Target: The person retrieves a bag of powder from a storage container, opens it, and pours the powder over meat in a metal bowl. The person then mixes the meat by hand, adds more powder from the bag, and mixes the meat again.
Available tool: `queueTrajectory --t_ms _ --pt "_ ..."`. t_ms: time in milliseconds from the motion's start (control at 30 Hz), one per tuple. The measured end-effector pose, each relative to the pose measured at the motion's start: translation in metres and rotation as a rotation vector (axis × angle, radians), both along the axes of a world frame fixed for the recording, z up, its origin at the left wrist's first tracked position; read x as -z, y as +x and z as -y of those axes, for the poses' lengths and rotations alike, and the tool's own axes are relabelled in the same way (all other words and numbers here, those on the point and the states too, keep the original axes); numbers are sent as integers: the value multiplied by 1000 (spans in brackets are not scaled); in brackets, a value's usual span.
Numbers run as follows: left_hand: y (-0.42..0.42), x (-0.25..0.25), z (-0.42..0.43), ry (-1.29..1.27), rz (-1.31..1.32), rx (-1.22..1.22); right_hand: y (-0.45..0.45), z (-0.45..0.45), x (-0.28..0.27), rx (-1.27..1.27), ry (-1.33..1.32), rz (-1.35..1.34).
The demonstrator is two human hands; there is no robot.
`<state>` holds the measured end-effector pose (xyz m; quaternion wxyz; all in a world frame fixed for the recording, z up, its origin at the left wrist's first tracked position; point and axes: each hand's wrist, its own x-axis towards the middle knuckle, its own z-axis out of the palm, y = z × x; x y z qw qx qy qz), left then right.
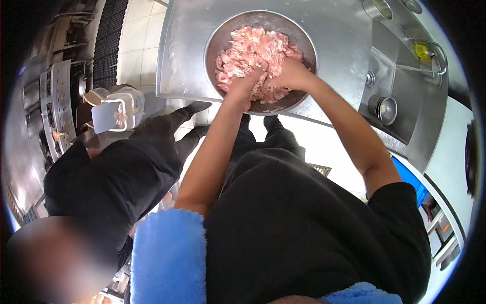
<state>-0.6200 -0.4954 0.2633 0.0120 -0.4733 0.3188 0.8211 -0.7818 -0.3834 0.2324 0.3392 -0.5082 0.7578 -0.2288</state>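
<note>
A large round metal bowl [211, 55] stands at the front of a steel counter, filled with pink pieces of raw meat [258, 48]. My left hand [246, 86] is in the bowl's near side, its fingers closed on some of the meat. Beside it on the right, my right hand [291, 75] grips meat as well, with its fingertips buried in the pile. The hands are close together, and bits of meat cling around them. Part of the bowl's near rim is hidden behind my forearms.
The steel counter [185, 45] leads right to a sink [405, 96] holding small metal cups [383, 110]. A metal pot [378, 9] stands behind it. Close on my left is another person in black [111, 172], near a white-framed container [132, 106]. A stove [62, 106] lies further left.
</note>
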Motion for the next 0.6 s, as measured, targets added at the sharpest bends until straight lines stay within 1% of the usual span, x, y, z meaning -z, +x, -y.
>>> queueTrajectory --t_ms 33,67,100,200,233,267,300,367,400,433,467,500,567,600 --pt "-7 15 -6 -16 5 -33 -3 5 31 33 19 -40" --pt "-12 28 -6 -39 13 -70 -4 14 48 63 30 -78" --pt "-18 38 -4 -64 -56 -119 -5 19 2 92 -9 60" --pt "-38 39 15 37 -19 -114 -6 34 -17 352 31 468" --pt "-43 35 16 -70 -64 -97 -7 37 0 390 -7 457" --pt "-46 31 21 -200 19 -33 -11 43 25 426 -48 442" --pt "-49 9 23 -325 105 33 -13 45 40 465 -84 429" --pt "-52 -4 27 -464 294 142 -3 52 1 455 -291 497" --pt "-52 0 30 -500 320 106 2 55 -13 442 -396 532" --pt "-54 3 34 -540 344 68 3 56 -12 444 -402 426" --pt "-51 6 32 -574 372 41 4 52 -20 382 -276 318" --pt "-50 -12 29 -612 398 39 3 48 -44 321 -151 208" --pt "-36 -13 29 -844 332 154 -3 46 -85 159 49 -19" --pt "-30 -23 27 -951 399 244 -7 47 -94 0 193 -100"
